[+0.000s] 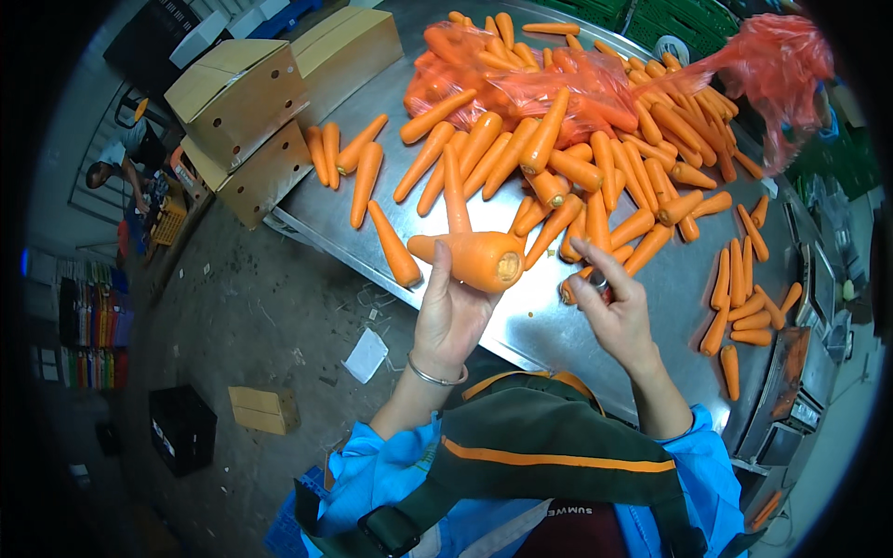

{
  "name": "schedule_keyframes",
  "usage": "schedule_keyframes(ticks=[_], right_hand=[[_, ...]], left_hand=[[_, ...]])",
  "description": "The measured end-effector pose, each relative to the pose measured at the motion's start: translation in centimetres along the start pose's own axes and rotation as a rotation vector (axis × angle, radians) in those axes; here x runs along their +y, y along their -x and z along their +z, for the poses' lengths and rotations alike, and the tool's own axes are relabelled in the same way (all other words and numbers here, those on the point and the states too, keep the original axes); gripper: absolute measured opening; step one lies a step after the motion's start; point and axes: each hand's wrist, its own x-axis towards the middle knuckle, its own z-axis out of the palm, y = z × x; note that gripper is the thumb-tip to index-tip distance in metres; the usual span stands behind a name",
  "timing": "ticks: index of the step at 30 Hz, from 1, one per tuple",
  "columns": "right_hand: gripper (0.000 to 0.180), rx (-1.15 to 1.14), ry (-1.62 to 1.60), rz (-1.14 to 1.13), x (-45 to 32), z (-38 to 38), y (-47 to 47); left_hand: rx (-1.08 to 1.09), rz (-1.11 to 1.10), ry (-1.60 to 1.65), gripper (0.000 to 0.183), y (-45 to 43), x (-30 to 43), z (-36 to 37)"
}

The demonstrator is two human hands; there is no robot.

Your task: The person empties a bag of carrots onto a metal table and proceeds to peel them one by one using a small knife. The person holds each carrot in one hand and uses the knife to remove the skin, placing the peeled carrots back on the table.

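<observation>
My left hand (446,317) is closed around a large carrot (467,259), thumb along its side, above the near edge of the steel table (551,342). The carrot's cut, pale crown faces right. My right hand (617,317) grips a small tool (601,282) with a dark and red handle; its working end is hidden by the fingers. Several loose carrots (558,223) lie heaped just beyond both hands. Behind them, more carrots show through a torn red plastic bag (572,94). Small orange scraps dot the steel between my hands.
Stacked cardboard boxes (241,104) stand at the table's left corner. Another red plastic bag (781,63) hangs at the far right. A smaller carrot group (750,307) lies near weighing equipment (802,376). Green crates (666,24) are behind the table. A person (129,160) bends at far left.
</observation>
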Motion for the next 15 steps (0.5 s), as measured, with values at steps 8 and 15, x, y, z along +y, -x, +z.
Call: schedule_keyframes(ticks=[8, 15], right_hand=[[0.057, 0.074, 0.373, -0.255, -0.2, -0.5, 1.3], [0.032, 0.378, 0.041, 0.186, 3.5, -5.4, 11.1]], left_hand=[[-0.039, -0.105, -0.026, 0.042, -0.8, -3.2, 0.2], [0.098, -0.672, -1.017, 0.038, -5.3, -14.1, -9.5]])
